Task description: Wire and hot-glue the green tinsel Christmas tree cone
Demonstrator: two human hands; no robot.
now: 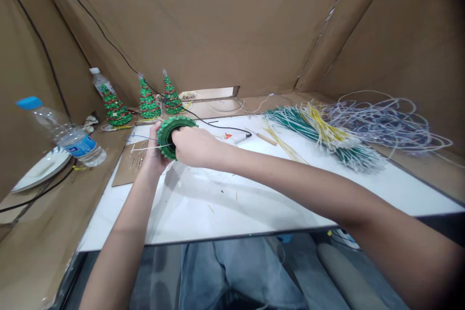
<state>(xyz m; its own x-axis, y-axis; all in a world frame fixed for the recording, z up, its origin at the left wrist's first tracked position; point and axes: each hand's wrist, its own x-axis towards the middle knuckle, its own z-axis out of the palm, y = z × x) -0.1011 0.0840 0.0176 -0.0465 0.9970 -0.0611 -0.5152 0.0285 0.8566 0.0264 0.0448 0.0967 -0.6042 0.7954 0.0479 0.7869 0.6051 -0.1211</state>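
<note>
My left hand [156,152] is closed around the side of a small green decorative Christmas tree [164,131], tipped so that its hollow round base faces me. The fingers of my right hand [194,147] are bent into the base opening, and what they hold, if anything, is hidden inside. A thin white wire [147,148] sticks out leftward from the opening. Three finished-looking little trees with red garlands, one of them this tree [148,99], stand upright behind my hands.
A cardboard piece [125,167] lies left on the white table [218,213]. Further right are a glue gun [234,138], a wooden-handled tool [267,139], green and yellow wire bundles [308,126] and tangled clear tubing [385,121]. A water bottle [78,143] and plate [43,170] are at left.
</note>
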